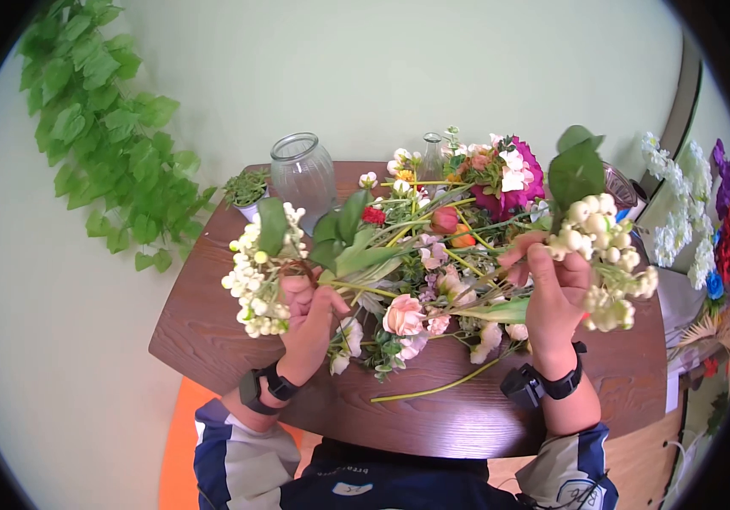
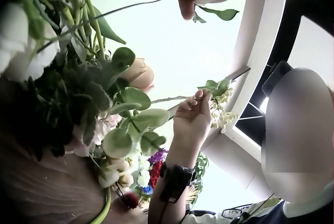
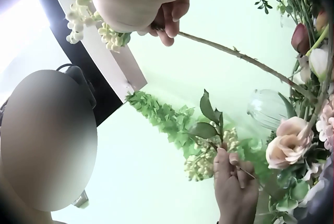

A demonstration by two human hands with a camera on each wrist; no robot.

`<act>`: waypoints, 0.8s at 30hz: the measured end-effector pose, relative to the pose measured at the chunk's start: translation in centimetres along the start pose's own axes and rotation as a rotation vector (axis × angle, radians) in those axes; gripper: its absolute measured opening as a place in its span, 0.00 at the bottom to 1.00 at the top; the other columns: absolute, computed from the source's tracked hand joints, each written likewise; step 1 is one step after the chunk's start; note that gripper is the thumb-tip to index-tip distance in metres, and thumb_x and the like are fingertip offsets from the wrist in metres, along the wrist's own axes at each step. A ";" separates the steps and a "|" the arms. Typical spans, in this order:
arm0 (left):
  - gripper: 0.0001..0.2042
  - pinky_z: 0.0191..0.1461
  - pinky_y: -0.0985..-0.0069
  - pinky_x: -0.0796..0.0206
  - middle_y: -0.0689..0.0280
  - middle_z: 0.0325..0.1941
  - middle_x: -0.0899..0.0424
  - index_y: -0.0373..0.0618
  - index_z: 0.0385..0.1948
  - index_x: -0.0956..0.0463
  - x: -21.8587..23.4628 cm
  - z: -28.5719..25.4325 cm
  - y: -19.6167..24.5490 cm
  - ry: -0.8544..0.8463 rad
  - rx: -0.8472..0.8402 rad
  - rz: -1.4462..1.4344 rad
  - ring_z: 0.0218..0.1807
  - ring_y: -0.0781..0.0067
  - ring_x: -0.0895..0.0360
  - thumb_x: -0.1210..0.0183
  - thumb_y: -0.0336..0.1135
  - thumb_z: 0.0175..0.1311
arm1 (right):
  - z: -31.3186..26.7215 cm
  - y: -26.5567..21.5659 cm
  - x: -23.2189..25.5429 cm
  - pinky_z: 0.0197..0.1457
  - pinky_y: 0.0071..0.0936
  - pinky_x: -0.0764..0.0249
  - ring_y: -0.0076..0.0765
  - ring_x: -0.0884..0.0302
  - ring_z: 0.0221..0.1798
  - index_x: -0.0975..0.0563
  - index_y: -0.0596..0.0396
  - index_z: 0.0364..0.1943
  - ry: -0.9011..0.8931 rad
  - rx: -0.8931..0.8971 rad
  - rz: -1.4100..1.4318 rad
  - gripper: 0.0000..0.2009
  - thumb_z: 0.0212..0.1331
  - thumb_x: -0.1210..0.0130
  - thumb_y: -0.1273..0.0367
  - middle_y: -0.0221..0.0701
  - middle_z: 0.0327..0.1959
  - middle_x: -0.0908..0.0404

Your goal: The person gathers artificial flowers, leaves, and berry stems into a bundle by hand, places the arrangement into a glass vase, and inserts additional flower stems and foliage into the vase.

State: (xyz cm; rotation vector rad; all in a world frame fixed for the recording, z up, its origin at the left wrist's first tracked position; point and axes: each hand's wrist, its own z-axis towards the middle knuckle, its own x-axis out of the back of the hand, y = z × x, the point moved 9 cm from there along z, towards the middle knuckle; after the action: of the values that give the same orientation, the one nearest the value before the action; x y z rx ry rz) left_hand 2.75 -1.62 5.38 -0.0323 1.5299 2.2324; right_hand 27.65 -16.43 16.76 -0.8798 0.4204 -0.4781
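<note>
My left hand (image 1: 309,319) pinches a stem of white berries (image 1: 254,293) above the left part of a flower pile; green leaves stand by its fingers. On the right, my right hand (image 1: 554,297) grips the stem of another cream berry spray (image 1: 607,246) with a large green leaf (image 1: 576,174) above it. In the right wrist view, a brown stem (image 3: 240,54) runs from the right hand down toward the pile. Between the hands lie a pink rose (image 1: 404,315), red tulips (image 1: 445,220) and green stems.
A ribbed glass jar (image 1: 303,183) and a small potted succulent (image 1: 247,189) stand at the table's back left. A small glass bottle (image 1: 431,157) is behind the pile. A loose green stem (image 1: 433,389) lies near the front of the brown table (image 1: 356,421). More flowers hang at far right.
</note>
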 end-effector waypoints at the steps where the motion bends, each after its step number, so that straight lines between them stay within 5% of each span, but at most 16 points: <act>1: 0.06 0.22 0.90 0.52 0.65 0.23 0.23 0.45 0.43 0.39 -0.4 -0.3 0.5 -0.010 -0.025 0.012 0.19 0.92 0.41 0.54 0.25 0.68 | 0.0 0.2 -0.1 0.27 0.18 0.33 0.22 0.28 0.24 0.24 0.61 0.37 -0.009 0.001 0.002 0.08 0.65 0.51 0.69 0.35 0.27 0.19; 5: 0.07 0.23 0.91 0.52 0.65 0.22 0.22 0.44 0.44 0.39 -1.4 -0.1 1.3 -0.043 0.007 0.053 0.19 0.92 0.41 0.53 0.25 0.68 | 0.1 0.1 1.0 0.24 0.16 0.36 0.19 0.31 0.20 0.23 0.60 0.37 0.029 -0.047 -0.039 0.07 0.65 0.51 0.71 0.33 0.25 0.19; 8: 0.07 0.32 0.87 0.39 0.73 0.22 0.23 0.39 0.30 0.23 -2.9 -0.4 2.7 -0.130 -0.012 0.153 0.27 0.90 0.29 0.49 0.29 0.67 | 0.5 -3.3 2.9 0.21 0.13 0.38 0.18 0.33 0.18 0.24 0.62 0.34 0.119 0.083 -0.046 0.07 0.64 0.54 0.74 0.35 0.24 0.20; 9: 0.06 0.23 0.90 0.47 0.69 0.22 0.24 0.42 0.43 0.34 -2.8 -0.2 1.6 -0.238 -0.023 0.346 0.22 0.88 0.33 0.50 0.28 0.68 | 0.5 -4.0 3.5 0.21 0.13 0.38 0.18 0.33 0.17 0.24 0.62 0.34 0.155 0.103 -0.064 0.07 0.64 0.54 0.74 0.35 0.24 0.20; 11: 0.04 0.24 0.90 0.45 0.71 0.22 0.25 0.42 0.40 0.32 -3.1 -1.0 3.1 -0.235 -0.186 0.469 0.22 0.88 0.32 0.49 0.28 0.67 | 0.5 -5.0 3.9 0.20 0.13 0.38 0.17 0.33 0.16 0.24 0.62 0.34 0.159 0.125 -0.104 0.07 0.64 0.53 0.74 0.35 0.24 0.20; 13: 0.02 0.25 0.89 0.41 0.73 0.22 0.26 0.43 0.32 0.29 -4.4 -1.5 5.1 -0.246 -0.442 0.665 0.23 0.89 0.30 0.48 0.28 0.66 | 0.7 -3.8 3.3 0.22 0.14 0.38 0.17 0.32 0.18 0.24 0.61 0.33 0.047 0.112 -0.257 0.07 0.64 0.53 0.73 0.33 0.23 0.20; 14: 0.02 0.25 0.89 0.41 0.73 0.22 0.26 0.43 0.32 0.29 -4.7 -1.3 4.4 -0.247 -0.438 0.668 0.23 0.89 0.30 0.48 0.28 0.66 | 0.6 -3.0 2.4 0.22 0.15 0.37 0.17 0.32 0.19 0.24 0.61 0.33 -0.040 0.154 -0.367 0.07 0.63 0.53 0.74 0.33 0.23 0.20; 15: 0.03 0.25 0.88 0.41 0.74 0.22 0.26 0.44 0.31 0.28 -4.6 -0.8 3.0 -0.160 -0.417 0.868 0.23 0.89 0.31 0.47 0.28 0.66 | 0.4 -0.2 3.0 0.26 0.16 0.35 0.18 0.30 0.22 0.24 0.60 0.33 -0.008 0.059 -0.061 0.06 0.62 0.52 0.74 0.31 0.23 0.21; 16: 0.04 0.24 0.88 0.41 0.75 0.22 0.26 0.44 0.29 0.27 -4.6 -0.4 2.3 -0.070 -0.397 1.064 0.23 0.90 0.31 0.47 0.28 0.66 | -0.3 0.2 2.8 0.37 0.23 0.27 0.20 0.26 0.26 0.24 0.56 0.29 0.114 0.152 -0.165 0.03 0.51 0.41 0.75 0.23 0.20 0.24; 17: 0.03 0.25 0.88 0.42 0.76 0.21 0.27 0.44 0.31 0.26 -5.9 -0.4 3.9 -0.087 -0.564 1.011 0.22 0.89 0.31 0.46 0.29 0.65 | -0.1 0.1 1.3 0.33 0.22 0.28 0.20 0.27 0.23 0.25 0.58 0.27 0.021 0.153 -0.241 0.04 0.50 0.40 0.76 0.23 0.18 0.25; 18: 0.01 0.27 0.83 0.38 0.74 0.24 0.25 0.44 0.32 0.25 -6.5 0.5 4.5 -0.117 -0.340 0.522 0.24 0.85 0.29 0.44 0.29 0.63 | 0.1 -0.1 -0.1 0.29 0.21 0.29 0.20 0.27 0.21 0.25 0.59 0.25 -0.068 0.155 -0.321 0.04 0.48 0.40 0.78 0.24 0.16 0.26; 20: 0.17 0.43 0.71 0.30 0.66 0.39 0.20 0.41 0.44 0.26 -9.6 -0.6 5.2 -0.259 -0.744 1.056 0.39 0.71 0.21 0.34 0.31 0.52 | -0.6 -0.8 -1.7 0.22 0.20 0.32 0.20 0.29 0.18 0.26 0.60 0.23 -0.112 0.230 -0.531 0.05 0.46 0.41 0.78 0.27 0.14 0.27; 21: 0.18 0.45 0.71 0.29 0.65 0.40 0.19 0.39 0.45 0.27 -10.0 -0.9 6.3 -0.195 -0.803 0.746 0.40 0.70 0.20 0.34 0.28 0.51 | -0.8 -0.7 -2.0 0.21 0.19 0.33 0.19 0.30 0.16 0.26 0.60 0.23 -0.118 0.220 -0.517 0.05 0.46 0.40 0.77 0.28 0.14 0.27; 22: 0.17 0.45 0.71 0.29 0.63 0.42 0.19 0.38 0.44 0.26 -9.7 -0.3 4.7 -0.225 -0.488 0.422 0.41 0.69 0.20 0.35 0.28 0.51 | -1.0 -0.5 -2.3 0.20 0.19 0.33 0.19 0.30 0.16 0.26 0.60 0.23 -0.156 0.213 -0.495 0.07 0.48 0.38 0.76 0.28 0.14 0.27; 24: 0.16 0.45 0.69 0.29 0.62 0.43 0.18 0.40 0.45 0.25 -11.5 -0.6 4.3 -0.269 -0.461 0.503 0.42 0.68 0.20 0.36 0.29 0.53 | -1.4 0.5 -1.9 0.22 0.19 0.36 0.17 0.33 0.18 0.23 0.60 0.23 -0.091 0.169 -0.335 0.06 0.49 0.37 0.73 0.23 0.14 0.27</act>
State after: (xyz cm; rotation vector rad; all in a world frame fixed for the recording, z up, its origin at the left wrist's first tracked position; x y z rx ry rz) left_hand 11.49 -7.23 11.87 0.5460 0.9255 2.7951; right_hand 25.47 -15.93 15.85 -0.8067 0.1451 -0.7666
